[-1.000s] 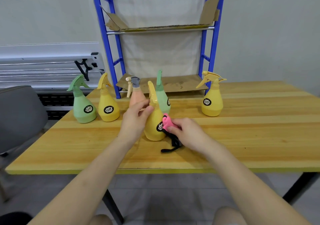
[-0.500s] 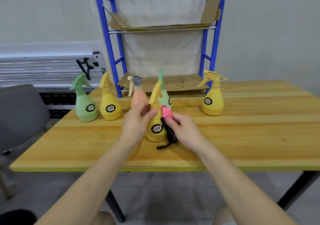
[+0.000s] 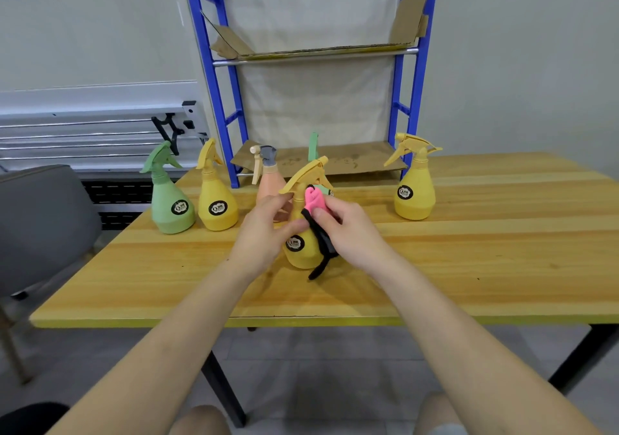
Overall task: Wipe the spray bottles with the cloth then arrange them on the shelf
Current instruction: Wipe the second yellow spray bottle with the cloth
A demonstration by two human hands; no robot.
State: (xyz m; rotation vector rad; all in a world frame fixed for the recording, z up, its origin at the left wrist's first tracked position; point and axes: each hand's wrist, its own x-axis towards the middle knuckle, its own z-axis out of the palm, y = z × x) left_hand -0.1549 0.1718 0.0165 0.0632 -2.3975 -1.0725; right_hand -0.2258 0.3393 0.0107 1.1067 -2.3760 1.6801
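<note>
Your left hand (image 3: 264, 230) grips the yellow spray bottle (image 3: 301, 247) near the worktop (image 3: 469, 267) centre. Your right hand (image 3: 348, 230) pinches the pink-and-black cloth (image 3: 316, 210) against its neck. Five other bottles stand toward the far edge.

Bare table (image 3: 469, 260) lies right of the hands (image 3: 264, 230); pink bottle (image 3: 271, 187) and green bottle (image 3: 314, 146) crowd behind.

Bare forearms, no sleeves, bare hands (image 3: 264, 233)
</note>
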